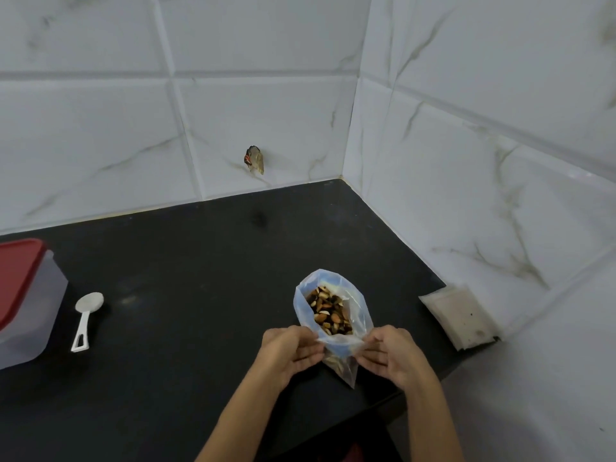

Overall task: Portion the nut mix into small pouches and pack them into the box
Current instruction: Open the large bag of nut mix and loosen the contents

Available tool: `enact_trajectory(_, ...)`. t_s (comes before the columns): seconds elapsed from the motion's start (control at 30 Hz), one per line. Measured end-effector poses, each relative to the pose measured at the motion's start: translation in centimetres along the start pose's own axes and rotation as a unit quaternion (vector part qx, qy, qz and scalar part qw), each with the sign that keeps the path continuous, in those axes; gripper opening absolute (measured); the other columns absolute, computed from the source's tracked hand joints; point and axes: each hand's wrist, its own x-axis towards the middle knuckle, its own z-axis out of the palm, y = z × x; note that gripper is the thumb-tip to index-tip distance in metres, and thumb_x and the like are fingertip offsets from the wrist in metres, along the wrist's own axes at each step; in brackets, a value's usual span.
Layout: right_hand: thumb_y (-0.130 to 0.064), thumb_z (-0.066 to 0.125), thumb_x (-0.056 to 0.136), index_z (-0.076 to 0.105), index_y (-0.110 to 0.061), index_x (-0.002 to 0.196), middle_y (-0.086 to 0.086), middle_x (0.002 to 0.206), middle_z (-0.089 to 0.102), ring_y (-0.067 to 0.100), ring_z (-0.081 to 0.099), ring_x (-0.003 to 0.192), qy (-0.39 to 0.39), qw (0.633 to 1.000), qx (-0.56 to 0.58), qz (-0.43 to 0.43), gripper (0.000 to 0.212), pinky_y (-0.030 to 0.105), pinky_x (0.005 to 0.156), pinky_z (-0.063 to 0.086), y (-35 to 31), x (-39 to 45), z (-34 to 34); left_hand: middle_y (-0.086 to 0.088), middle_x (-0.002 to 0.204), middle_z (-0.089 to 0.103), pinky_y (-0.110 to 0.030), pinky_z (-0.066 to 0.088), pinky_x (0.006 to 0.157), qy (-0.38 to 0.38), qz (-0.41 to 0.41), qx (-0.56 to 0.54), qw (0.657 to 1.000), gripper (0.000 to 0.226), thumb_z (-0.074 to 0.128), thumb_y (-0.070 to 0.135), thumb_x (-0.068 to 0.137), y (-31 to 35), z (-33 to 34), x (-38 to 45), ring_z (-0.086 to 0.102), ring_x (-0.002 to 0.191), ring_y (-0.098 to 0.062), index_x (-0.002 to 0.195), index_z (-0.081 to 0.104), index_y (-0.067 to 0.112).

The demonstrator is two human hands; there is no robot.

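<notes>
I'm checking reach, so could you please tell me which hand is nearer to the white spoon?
Left. The left hand grips the nut bag on the side facing the spoon; the right hand is beyond the bag.

Clear plastic bag (pixel 333 296) stands open, nut mix (pixel 330 311) inside; lidded box (pixel 23 301) far left.

no readable text, labels, brands or numbers on any item in view

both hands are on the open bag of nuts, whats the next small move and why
Probably free the left hand and reach for the white scoop, while the right hand holds the nut bag upright. Its mouth is already spread open, the nut mix shows, and the scoop lies unused to the left.
</notes>
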Motion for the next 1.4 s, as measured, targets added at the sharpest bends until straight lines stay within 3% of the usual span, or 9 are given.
enact_trajectory(0.1, -0.017, 0.067, 0.084, 0.057, -0.008, 0.104, 0.008, 0.093, 0.066, 0.017, 0.064, 0.079, 0.075, 0.980, -0.174, -0.056, 0.024, 0.027, 0.063, 0.052, -0.9, -0.1, -0.6, -0.011, 0.085, 0.068, -0.032, 0.059, 0.067, 0.035, 0.071, 0.171, 0.982, 0.026, 0.069, 0.025, 0.087, 0.5, -0.3, -0.1, 0.066, 0.072, -0.018, 0.095, 0.065, 0.001)
enact_trajectory(0.2, -0.029, 0.071, 0.080, 0.051, -0.021, 0.102, -0.004, 0.100, 0.053, 0.015, 0.054, 0.095, 0.158, 0.930, -0.270, -0.193, 0.031, 0.031, 0.080, 0.047, -2.2, -0.6, -0.9, 0.003, 0.092, 0.051, -0.027, 0.046, 0.063, 0.126, 0.182, 0.345, 0.912, 0.053, 0.070, 0.055, 0.078, 0.7, 0.1, -0.6, 0.054, 0.078, -0.010, 0.100, 0.045, 0.014)
enact_trajectory(0.33, -0.029, 0.068, 0.083, 0.055, -0.022, 0.090, -0.005, 0.091, 0.059, 0.009, 0.057, 0.084, 0.145, 0.887, -0.325, -0.294, 0.015, 0.020, 0.063, 0.041, -2.9, -0.8, 0.9, 0.001, 0.111, 0.030, -0.028, 0.040, 0.074, 0.194, 0.295, 0.414, 0.839, 0.066, 0.070, 0.052, 0.079, 0.5, 0.8, -0.3, 0.044, 0.093, -0.018, 0.120, 0.030, 0.021)
enact_trajectory(0.5, -0.027, 0.063, 0.087, 0.045, -0.022, 0.097, -0.002, 0.089, 0.054, 0.009, 0.055, 0.075, 0.191, 0.876, -0.370, -0.246, 0.021, 0.021, 0.059, 0.044, -1.1, 1.3, 3.5, -0.004, 0.113, 0.043, -0.015, 0.036, 0.060, 0.135, 0.315, 0.428, 0.836, 0.023, 0.060, 0.015, 0.090, 0.8, 0.4, 0.8, 0.044, 0.080, -0.005, 0.105, 0.045, 0.023)
enact_trajectory(0.63, -0.017, 0.057, 0.091, 0.043, -0.019, 0.095, -0.001, 0.088, 0.053, 0.006, 0.051, 0.069, 0.206, 0.871, -0.326, -0.303, 0.015, 0.015, 0.052, 0.038, -1.0, 1.5, 3.2, 0.000, 0.117, 0.041, -0.017, 0.044, 0.073, 0.095, 0.359, 0.450, 0.812, 0.029, 0.053, -0.002, 0.089, 0.2, 0.1, 1.0, 0.045, 0.099, -0.009, 0.105, 0.051, 0.023)
enact_trajectory(0.87, -0.015, 0.054, 0.093, 0.058, -0.030, 0.103, -0.003, 0.102, 0.057, 0.012, 0.059, 0.086, 0.226, 0.830, -0.407, -0.307, 0.019, 0.027, 0.070, 0.055, -1.8, 1.5, 2.1, 0.004, 0.126, 0.034, -0.012, 0.043, 0.089, 0.050, 0.380, 0.478, 0.790, 0.038, 0.050, 0.009, 0.096, -1.2, 0.9, 0.9, 0.044, 0.100, -0.003, 0.134, 0.052, 0.016)
enact_trajectory(1.1, -0.033, 0.068, 0.083, 0.060, -0.036, 0.115, 0.001, 0.130, 0.045, 0.015, 0.051, 0.107, 0.162, 0.827, -0.467, -0.267, 0.033, 0.026, 0.080, 0.043, -2.6, 1.1, 0.9, 0.000, 0.139, 0.034, -0.020, 0.038, 0.094, 0.077, 0.330, 0.477, 0.811, 0.047, 0.063, 0.041, 0.089, -0.3, 1.1, 0.7, 0.044, 0.126, -0.016, 0.133, 0.054, 0.027)
enact_trajectory(1.27, -0.024, 0.078, 0.069, 0.031, -0.034, 0.138, 0.008, 0.125, 0.042, 0.026, 0.052, 0.109, 0.104, 0.859, -0.491, -0.099, 0.084, 0.042, 0.090, 0.051, -2.7, 0.6, 1.6, -0.003, 0.132, 0.035, -0.027, 0.038, 0.100, 0.033, 0.244, 0.507, 0.826, 0.080, 0.078, 0.024, 0.076, 0.2, 1.7, 0.5, 0.040, 0.127, -0.021, 0.144, 0.036, 0.024)
enact_trajectory(1.4, -0.014, 0.074, 0.072, 0.028, -0.028, 0.138, 0.010, 0.122, 0.042, 0.027, 0.051, 0.111, 0.110, 0.863, -0.484, -0.088, 0.081, 0.037, 0.090, 0.050, -2.6, 0.6, 1.6, -0.003, 0.132, 0.033, -0.028, 0.039, 0.102, 0.033, 0.225, 0.521, 0.822, 0.085, 0.080, 0.025, 0.074, 0.0, 2.0, 0.3, 0.038, 0.127, -0.021, 0.145, 0.034, 0.023)
